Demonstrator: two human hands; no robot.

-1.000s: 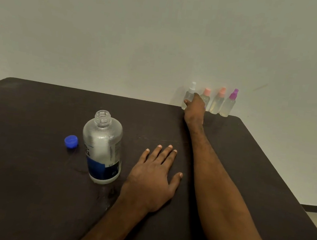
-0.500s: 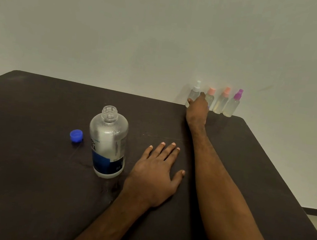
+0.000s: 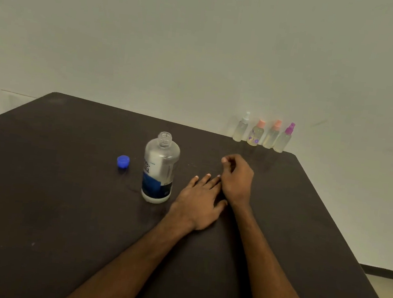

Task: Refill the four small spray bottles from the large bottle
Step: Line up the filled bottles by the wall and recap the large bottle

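Four sprayers (image 3: 256,134) stand capped in a row at the far edge of the desk (image 3: 64,182) | bottle (image 3: 160,169) open, upright beside my flat left hand (image 3: 199,200) | right hand (image 3: 237,178) curled, empty, between bottle and row | next: bring one sprayer close, unscrew it, pour slowly into its narrow neck

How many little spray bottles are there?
4, standing in a row at the far edge of the table by the wall: white-topped bottle, flowered pink-topped bottle, plain pink-topped bottle, then purple-topped bottle at the right. None seems hidden.
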